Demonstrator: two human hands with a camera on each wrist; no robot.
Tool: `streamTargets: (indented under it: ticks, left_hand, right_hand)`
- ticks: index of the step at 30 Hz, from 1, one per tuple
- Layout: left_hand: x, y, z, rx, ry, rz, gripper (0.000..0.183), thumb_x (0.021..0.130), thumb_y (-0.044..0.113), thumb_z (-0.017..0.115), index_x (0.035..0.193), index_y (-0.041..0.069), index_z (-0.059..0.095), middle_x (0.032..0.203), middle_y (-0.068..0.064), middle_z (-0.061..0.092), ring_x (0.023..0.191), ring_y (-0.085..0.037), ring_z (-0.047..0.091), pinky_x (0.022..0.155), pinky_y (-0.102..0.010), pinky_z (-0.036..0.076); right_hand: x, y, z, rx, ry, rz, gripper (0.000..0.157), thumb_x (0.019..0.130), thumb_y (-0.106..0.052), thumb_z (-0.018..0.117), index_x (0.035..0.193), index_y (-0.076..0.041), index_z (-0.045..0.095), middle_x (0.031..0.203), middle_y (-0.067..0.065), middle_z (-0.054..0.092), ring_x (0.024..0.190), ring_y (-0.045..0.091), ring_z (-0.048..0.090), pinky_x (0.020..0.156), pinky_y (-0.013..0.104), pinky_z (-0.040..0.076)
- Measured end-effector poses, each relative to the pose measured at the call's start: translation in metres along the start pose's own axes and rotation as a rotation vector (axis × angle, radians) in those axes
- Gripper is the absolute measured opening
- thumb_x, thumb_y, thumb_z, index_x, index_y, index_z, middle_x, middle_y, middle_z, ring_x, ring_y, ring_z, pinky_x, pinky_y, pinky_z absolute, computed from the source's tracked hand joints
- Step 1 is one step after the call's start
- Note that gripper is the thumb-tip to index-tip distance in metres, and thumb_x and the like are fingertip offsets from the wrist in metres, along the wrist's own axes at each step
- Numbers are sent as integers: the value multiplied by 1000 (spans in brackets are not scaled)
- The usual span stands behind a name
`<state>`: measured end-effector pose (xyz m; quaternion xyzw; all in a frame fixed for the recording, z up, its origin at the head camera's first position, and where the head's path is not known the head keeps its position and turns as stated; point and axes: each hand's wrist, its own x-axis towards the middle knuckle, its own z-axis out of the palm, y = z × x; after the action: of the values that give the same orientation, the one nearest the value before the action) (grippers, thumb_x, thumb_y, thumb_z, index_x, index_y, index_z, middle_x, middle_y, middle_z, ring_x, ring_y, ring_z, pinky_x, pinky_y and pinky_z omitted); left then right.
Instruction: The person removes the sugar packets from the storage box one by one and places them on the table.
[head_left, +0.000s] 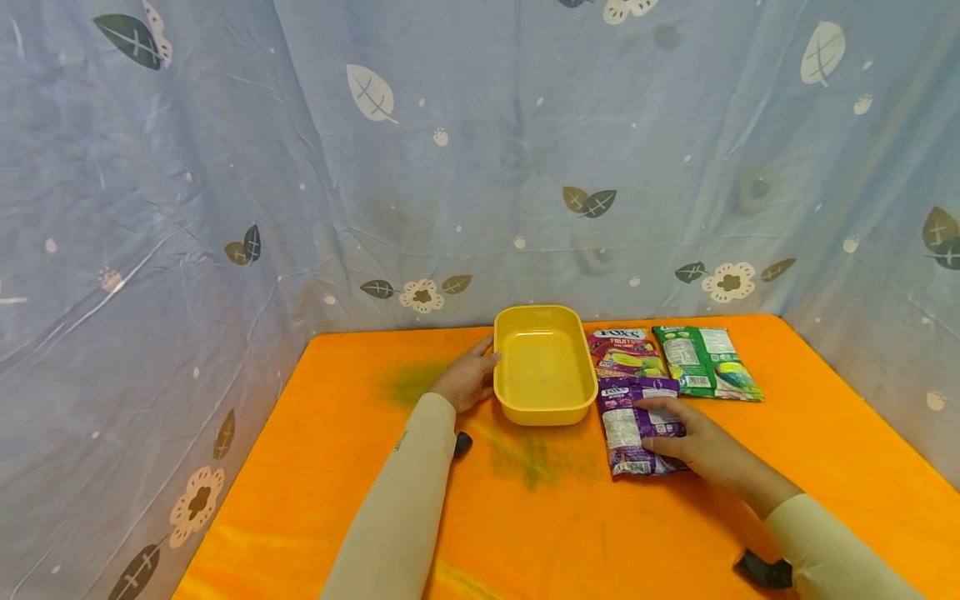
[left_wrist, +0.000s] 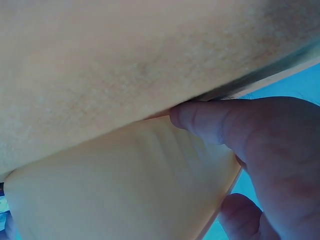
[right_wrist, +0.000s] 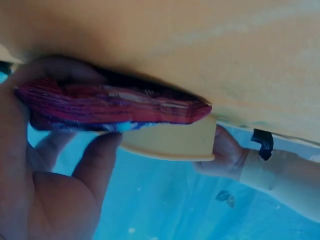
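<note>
A yellow rectangular tub stands on the orange cloth near the back. At its left side my left hand grips the wall; the left wrist view has the thumb against the tub. Just right of the tub lies a purple candy bag with a white label panel. Over its right part, my right hand holds the bag between thumb and fingers. Seen edge-on in the right wrist view, the bag shows a crimson-purple side, and its underside is hidden.
Behind the purple bag lies a red FOX'S Fruits bag, close to the tub. A green candy bag is to its right. Blue leaf-printed curtains surround the orange-covered table at the back and sides.
</note>
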<state>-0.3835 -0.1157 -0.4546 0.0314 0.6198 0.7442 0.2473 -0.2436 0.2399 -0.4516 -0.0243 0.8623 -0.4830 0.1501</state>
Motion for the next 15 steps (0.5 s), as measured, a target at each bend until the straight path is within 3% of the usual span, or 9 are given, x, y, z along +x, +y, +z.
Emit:
streamTargets:
  ticks: [10, 15]
  left_hand:
    - [0, 0, 1, -8, -20, 4, 54, 102, 24, 47, 151, 36, 26, 133, -3, 52, 114, -23, 55, 87, -41, 50]
    - [2, -1, -1, -7, 2, -8, 55, 102, 25, 48, 152, 35, 25, 134, -2, 51, 112, -23, 56, 87, -41, 50]
  right_hand:
    - [-6, -1, -7, -140, 68, -138, 47, 93, -36, 63, 131, -11, 54, 140, 20, 41, 125, 40, 35, 100, 67, 21]
    - [-12, -4, -11, -189, 91, -138, 41, 94, -35, 62, 126, -9, 59, 134, 20, 47, 115, 39, 44, 96, 65, 30]
